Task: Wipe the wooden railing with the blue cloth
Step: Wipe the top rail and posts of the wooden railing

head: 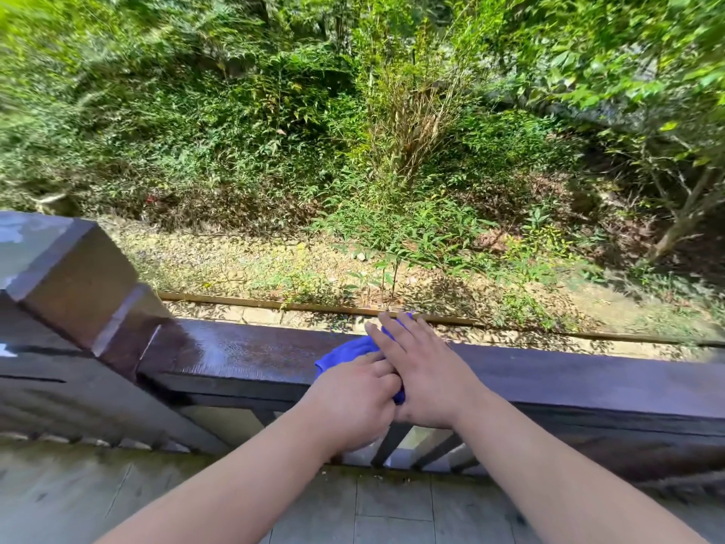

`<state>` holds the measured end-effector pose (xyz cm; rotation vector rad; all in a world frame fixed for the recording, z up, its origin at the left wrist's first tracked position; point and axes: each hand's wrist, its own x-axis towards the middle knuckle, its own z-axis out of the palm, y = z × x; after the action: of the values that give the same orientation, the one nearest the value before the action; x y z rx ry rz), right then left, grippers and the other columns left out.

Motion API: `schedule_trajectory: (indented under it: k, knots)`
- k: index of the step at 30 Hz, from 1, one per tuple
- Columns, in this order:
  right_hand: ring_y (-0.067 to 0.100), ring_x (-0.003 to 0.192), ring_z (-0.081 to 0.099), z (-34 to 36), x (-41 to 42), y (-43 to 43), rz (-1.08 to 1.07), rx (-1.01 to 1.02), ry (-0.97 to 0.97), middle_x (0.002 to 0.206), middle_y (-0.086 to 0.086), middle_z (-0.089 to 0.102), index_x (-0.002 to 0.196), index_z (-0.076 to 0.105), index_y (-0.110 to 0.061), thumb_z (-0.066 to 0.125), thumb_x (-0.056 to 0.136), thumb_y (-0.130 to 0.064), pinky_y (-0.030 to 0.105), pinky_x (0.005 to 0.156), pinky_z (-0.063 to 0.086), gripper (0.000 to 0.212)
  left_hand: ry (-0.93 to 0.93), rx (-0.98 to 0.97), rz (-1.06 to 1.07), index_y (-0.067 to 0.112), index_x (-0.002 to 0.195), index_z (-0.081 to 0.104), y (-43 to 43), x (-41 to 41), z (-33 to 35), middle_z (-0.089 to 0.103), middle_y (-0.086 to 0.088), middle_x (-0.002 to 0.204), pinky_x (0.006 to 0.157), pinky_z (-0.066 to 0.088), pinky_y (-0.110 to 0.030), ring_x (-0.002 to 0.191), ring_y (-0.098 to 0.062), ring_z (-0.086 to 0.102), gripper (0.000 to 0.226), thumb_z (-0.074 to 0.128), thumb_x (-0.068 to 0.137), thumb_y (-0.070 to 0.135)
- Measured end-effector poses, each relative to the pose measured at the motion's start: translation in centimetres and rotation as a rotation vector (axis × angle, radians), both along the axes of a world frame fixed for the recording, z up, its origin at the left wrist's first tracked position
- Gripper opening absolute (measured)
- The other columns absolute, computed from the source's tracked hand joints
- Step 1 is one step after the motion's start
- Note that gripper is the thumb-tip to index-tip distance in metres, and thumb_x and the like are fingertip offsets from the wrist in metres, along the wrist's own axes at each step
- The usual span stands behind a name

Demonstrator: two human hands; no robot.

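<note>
Writing: we can read no brand, label or lettering anywhere in this view.
Railing: we take the dark brown wooden railing [549, 380] as our landmark; its flat top beam runs left to right across the view.
Cloth: the crumpled blue cloth [347, 351] lies on top of the railing, near the middle of its visible length, almost wholly covered by our hands.
Right hand: our right hand [421, 373] lies flat on the cloth, fingers spread and reaching to the railing's far edge, with blue showing between them; it presses rather than grips.
Left hand: our left hand [355, 402] sits at the railing's near edge, fingers curled onto the cloth and tucked partly under the right hand; whether it pinches the fabric we cannot tell.
Left of the cloth: the railing top shines wet as far as the square dark wooden post [78, 276] at its left end.
Right of the cloth: the railing top looks matt and runs bare to the frame edge.
Beyond the railing: a drop to gravelly ground and green shrubs [353, 131].
Below the railing: dark slats [386, 445] and grey deck boards [392, 512].
</note>
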<state>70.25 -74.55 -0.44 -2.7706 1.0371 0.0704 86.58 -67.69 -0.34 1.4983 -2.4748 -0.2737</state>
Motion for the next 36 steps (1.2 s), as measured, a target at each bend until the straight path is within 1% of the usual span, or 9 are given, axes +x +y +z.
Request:
schedule_trajectory:
  k: [5,7,11,14,18,23,29,31,36]
  knots:
    - [0.023,0.159,-0.001,-0.8,2.8,0.6,0.001,0.040,-0.056,0.174,0.001,0.002,0.165,0.003,-0.031,0.059,0.079,-0.068,0.022,0.113,-0.023,0.109,-0.022,0.022,0.077,0.015,0.108,0.066,1.4,3.5,-0.7,0.057,0.001,0.131,0.110,0.033,-0.038,0.136,-0.021,0.038,0.036,0.038,0.088,0.026]
    - [0.024,0.158,0.000,-0.9,5.2,1.1,0.014,0.051,-0.056,0.174,0.003,0.003,0.165,0.005,-0.028,0.060,0.081,-0.064,0.025,0.115,-0.021,0.107,-0.001,0.016,0.123,0.015,0.106,0.066,2.2,5.6,-0.6,0.058,0.002,0.131,0.109,0.035,-0.037,0.137,-0.020,0.038,0.033,0.040,0.088,0.026]
    - [0.029,0.158,-0.006,-1.1,11.1,2.4,0.044,0.068,-0.017,0.174,0.008,-0.003,0.165,0.000,-0.021,0.035,0.073,-0.068,0.044,0.127,-0.008,0.110,0.041,0.007,0.203,0.014,0.103,0.066,4.2,10.2,0.2,0.062,0.003,0.124,0.105,0.039,-0.035,0.132,-0.018,0.043,0.030,0.043,0.085,0.024]
    - [0.032,0.158,-0.013,-1.6,15.6,3.4,0.073,0.060,0.008,0.173,0.011,-0.010,0.165,-0.004,-0.017,0.049,0.082,-0.061,0.051,0.126,-0.007,0.108,0.062,0.011,0.278,0.017,0.105,0.065,5.9,13.9,0.5,0.062,0.006,0.125,0.104,0.041,-0.032,0.134,-0.013,0.042,0.029,0.046,0.085,0.023]
    - [0.035,0.157,-0.015,-1.8,21.4,4.7,0.128,0.020,0.050,0.172,0.016,-0.012,0.163,-0.007,-0.012,0.051,0.087,-0.056,0.054,0.126,-0.009,0.106,0.001,0.020,0.389,0.018,0.104,0.066,8.0,18.5,0.4,0.064,0.005,0.123,0.100,0.045,-0.033,0.133,-0.012,0.043,0.026,0.047,0.086,0.024]
    - [0.037,0.157,-0.012,-1.5,26.6,5.1,0.176,-0.003,0.098,0.172,0.017,-0.012,0.163,-0.006,-0.009,0.048,0.090,-0.057,0.055,0.126,-0.004,0.103,-0.078,0.002,0.500,0.017,0.091,0.064,9.2,22.1,0.5,0.067,0.002,0.111,0.086,0.051,-0.035,0.114,-0.020,0.057,0.022,0.046,0.083,0.026]
    - [0.036,0.158,-0.009,-1.1,29.2,5.0,0.201,0.009,0.067,0.173,0.014,-0.009,0.164,-0.001,-0.011,0.052,0.092,-0.045,0.053,0.127,0.001,0.096,-0.165,-0.027,0.531,0.009,0.086,0.063,9.3,23.4,0.9,0.068,-0.011,0.092,0.089,0.052,-0.041,0.101,-0.034,0.063,0.026,0.041,0.080,0.020]
    - [0.036,0.158,-0.007,-1.0,29.1,5.0,0.201,0.018,0.035,0.173,0.012,-0.006,0.165,0.001,-0.013,0.054,0.092,-0.043,0.053,0.127,0.002,0.095,-0.177,-0.009,0.548,0.008,0.087,0.064,9.3,23.2,0.9,0.068,-0.013,0.094,0.087,0.052,-0.041,0.103,-0.035,0.062,0.031,0.037,0.080,0.022]
    - [0.032,0.159,0.000,-1.4,26.3,5.9,0.165,0.092,-0.127,0.174,0.011,0.005,0.165,0.011,-0.015,0.067,0.085,-0.049,0.050,0.128,0.004,0.104,-0.129,0.040,0.587,0.004,0.105,0.063,9.2,22.7,0.4,0.065,-0.013,0.116,0.104,0.043,-0.044,0.121,-0.035,0.055,0.046,0.030,0.082,0.028]
